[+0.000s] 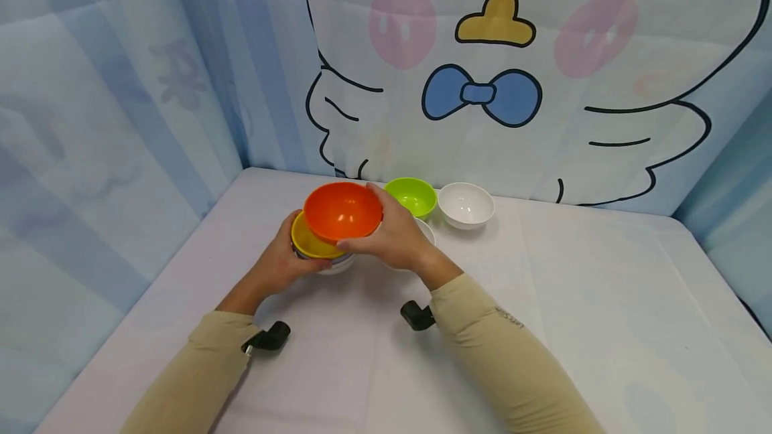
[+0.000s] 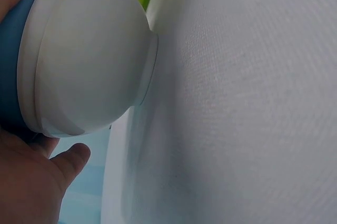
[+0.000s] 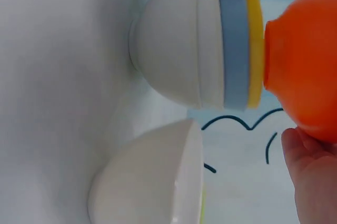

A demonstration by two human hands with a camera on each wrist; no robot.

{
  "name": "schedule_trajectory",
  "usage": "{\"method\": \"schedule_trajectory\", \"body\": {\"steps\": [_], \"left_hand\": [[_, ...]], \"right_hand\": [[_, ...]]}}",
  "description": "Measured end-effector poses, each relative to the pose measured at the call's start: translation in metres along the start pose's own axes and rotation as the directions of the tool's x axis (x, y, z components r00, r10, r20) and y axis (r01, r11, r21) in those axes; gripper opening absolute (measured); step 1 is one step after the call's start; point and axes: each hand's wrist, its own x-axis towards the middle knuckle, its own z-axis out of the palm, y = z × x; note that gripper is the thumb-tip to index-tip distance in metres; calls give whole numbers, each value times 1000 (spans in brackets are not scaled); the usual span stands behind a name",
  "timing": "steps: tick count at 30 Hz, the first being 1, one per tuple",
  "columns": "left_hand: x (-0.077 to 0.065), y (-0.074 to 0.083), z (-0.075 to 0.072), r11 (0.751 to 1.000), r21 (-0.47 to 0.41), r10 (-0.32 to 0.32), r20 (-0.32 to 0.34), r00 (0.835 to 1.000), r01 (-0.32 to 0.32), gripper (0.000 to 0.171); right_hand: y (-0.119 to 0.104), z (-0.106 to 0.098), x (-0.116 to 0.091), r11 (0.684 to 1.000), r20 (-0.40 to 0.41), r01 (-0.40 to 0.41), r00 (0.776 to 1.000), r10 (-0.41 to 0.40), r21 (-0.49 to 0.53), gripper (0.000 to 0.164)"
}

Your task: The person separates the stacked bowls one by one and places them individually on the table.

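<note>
In the head view, the orange bowl [image 1: 342,209] is being gripped by the curled fingers of the right hand [image 1: 398,230] and is being held over the yellow bowl [image 1: 306,236], which is topping a stack [image 1: 321,248]. The stack is being gripped near its top by the left hand [image 1: 277,263], presumably so that it is being steadied. The green bowl [image 1: 412,195] is standing towards the far edge of the tabletop [image 1: 543,327].

In the left wrist view, the stack's lowest white bowl [image 2: 95,61] is being shown close to the tabletop; contact cannot be told.

In the right wrist view, the orange bowl is being held by its side, probably so that its foot is being left free, right by the yellow rim.
</note>
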Motion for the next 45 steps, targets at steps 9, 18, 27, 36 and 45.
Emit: {"method": "schedule_trajectory", "body": {"steps": [9,18,27,36,45], "left_hand": [[1,2,-2,997,10,-70,-10,998,70,106],[0,5,-2,987,47,-154,-23,988,155,116],[0,6,-2,988,58,-146,-19,989,146,116],[0,6,-1,989,62,-132,-15,991,132,114],[0,5,0,990,65,-123,-13,992,124,114]], "right_hand": [[11,-34,-20,1000,-34,-26,999,26,-13,102],[34,-66,-51,996,-51,-87,995,86,-34,107],[63,-89,-84,983,-64,-147,988,141,-106,103],[78,-105,-110,976,-79,-165,985,155,-141,102],[95,-108,-121,953,-83,-251,967,240,-172,108]]}}
